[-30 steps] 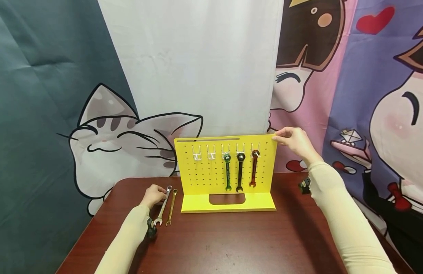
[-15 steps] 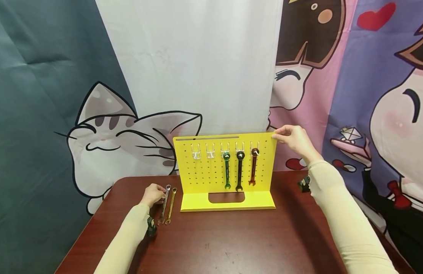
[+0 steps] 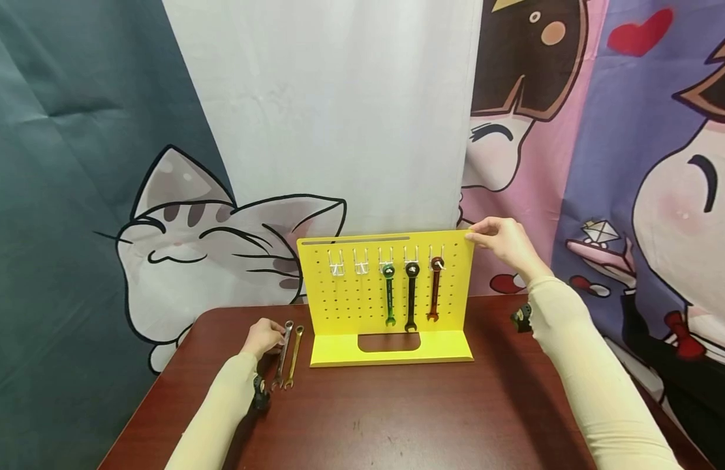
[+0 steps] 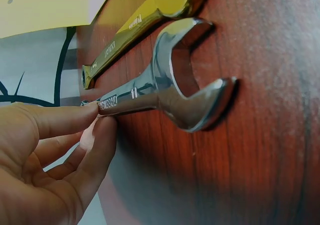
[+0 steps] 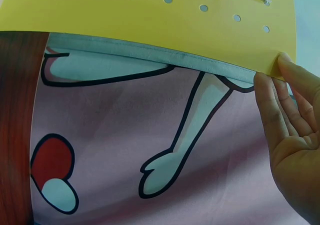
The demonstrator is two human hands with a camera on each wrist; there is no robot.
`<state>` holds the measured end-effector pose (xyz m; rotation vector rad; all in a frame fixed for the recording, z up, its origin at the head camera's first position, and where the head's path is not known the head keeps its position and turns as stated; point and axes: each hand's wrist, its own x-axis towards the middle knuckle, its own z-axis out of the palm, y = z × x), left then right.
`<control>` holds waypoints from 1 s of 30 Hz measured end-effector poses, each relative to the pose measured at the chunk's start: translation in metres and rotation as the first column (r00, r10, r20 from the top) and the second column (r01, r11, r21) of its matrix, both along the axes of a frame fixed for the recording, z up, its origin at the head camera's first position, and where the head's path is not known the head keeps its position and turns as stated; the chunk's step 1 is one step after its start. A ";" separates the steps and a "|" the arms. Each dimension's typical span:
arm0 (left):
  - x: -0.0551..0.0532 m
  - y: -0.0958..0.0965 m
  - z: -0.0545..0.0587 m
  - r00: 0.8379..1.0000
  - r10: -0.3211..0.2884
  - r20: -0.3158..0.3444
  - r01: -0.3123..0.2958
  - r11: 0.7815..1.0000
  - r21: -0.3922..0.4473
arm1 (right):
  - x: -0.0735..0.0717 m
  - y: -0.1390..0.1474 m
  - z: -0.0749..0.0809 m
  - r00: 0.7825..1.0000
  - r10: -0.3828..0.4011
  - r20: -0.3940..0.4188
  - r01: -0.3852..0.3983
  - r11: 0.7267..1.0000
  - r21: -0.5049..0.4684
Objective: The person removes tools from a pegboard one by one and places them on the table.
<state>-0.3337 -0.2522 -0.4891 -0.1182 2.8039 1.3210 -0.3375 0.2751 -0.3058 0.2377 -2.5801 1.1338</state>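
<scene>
At the left of the table, my left hand pinches a silver combination wrench between thumb and fingers, with its open end toward the wrist camera. A gold combination wrench lies just right of it on the table. My right hand holds the upper right corner of a yellow pegboard between thumb and fingers. On the board's hooks hang a green wrench, a black wrench and a red wrench, open ends down.
Two white hooks, a left one and a right one, stick out bare on the board's left side. The board's foot rests on the brown table. A printed cloth hangs behind the table.
The silver wrench has swung slightly, its lower end now farther right and more in line with the gold wrench; its face looks darker. My right hand stays on the board's corner.
</scene>
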 end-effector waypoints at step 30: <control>0.001 0.000 -0.001 0.999 -0.016 -0.036 0.014 0.997 -0.079 | 0.000 0.000 0.000 1.000 0.006 0.007 -0.006 1.000 -0.002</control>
